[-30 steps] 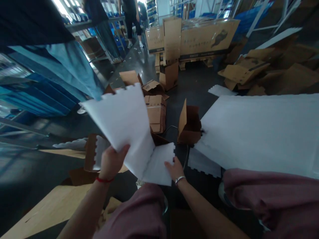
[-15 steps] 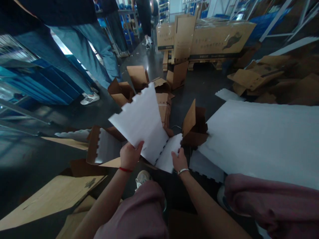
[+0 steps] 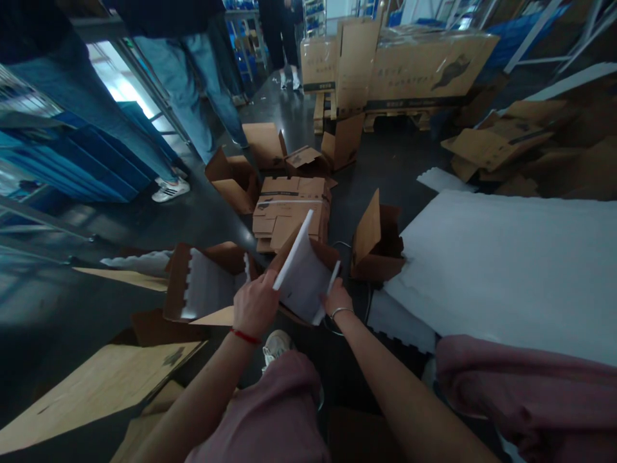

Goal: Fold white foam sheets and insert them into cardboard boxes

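A white foam sheet (image 3: 304,292), folded up at both sides, sits partly within an open cardboard box (image 3: 328,254) in front of me. My left hand (image 3: 256,301) grips its tall left flap, with the red-banded wrist below. On the right, my right hand (image 3: 339,299) is closed on the sheet's shorter upright flap. Just left of my left hand stands another carton (image 3: 179,283), lined with notched white foam (image 3: 209,286). A small open carton (image 3: 378,247) stands to the right of my right hand.
Bundled flat cartons (image 3: 292,209) lie ahead, with open boxes (image 3: 263,146) behind them. A stack of large white sheets (image 3: 501,270) lies on the right, near a cardboard heap (image 3: 506,145). Long cartons rest on a pallet (image 3: 398,121). People stand at the back left by blue bins (image 3: 101,170).
Both hands have folded the foam sheet's flaps upright and lowered it into the box. The bundled cartons behind it now show. A person at the left has shifted their legs.
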A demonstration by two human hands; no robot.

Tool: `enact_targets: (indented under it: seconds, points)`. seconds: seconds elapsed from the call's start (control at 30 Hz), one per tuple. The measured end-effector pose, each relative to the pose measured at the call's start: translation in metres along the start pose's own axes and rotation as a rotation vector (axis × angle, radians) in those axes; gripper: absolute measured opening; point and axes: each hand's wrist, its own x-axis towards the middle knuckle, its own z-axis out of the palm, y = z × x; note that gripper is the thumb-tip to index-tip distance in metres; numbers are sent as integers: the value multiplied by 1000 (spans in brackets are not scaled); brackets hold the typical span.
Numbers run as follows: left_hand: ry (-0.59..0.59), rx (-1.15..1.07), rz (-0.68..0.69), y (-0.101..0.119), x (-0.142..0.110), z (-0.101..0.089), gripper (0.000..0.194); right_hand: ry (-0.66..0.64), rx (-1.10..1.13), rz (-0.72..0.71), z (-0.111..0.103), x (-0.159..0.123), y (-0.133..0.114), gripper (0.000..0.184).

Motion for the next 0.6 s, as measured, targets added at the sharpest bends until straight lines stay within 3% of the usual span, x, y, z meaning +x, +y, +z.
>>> enact_targets:
  seconds: [0.1,0.2,0.27,0.33,0.47,0.6]
  points:
    - [119,-51,-28,4,-1,-14,49,7,-73,-14,6,9,0,61]
    - [225,-34,79,4,5,-22,55,203,-174,-83,11,9,3,82]
    - [137,53,194,8,13,-15,52,370,-252,-148,15,8,8,101]
    - [22,135,281,14,20,-2,46,423,-272,-132,20,7,14,111]
    - [-29,192,373,30,27,20,46,235,-46,-7,32,16,28,110]
    - [-86,198,248,36,27,23,61,56,182,95,42,32,31,110]
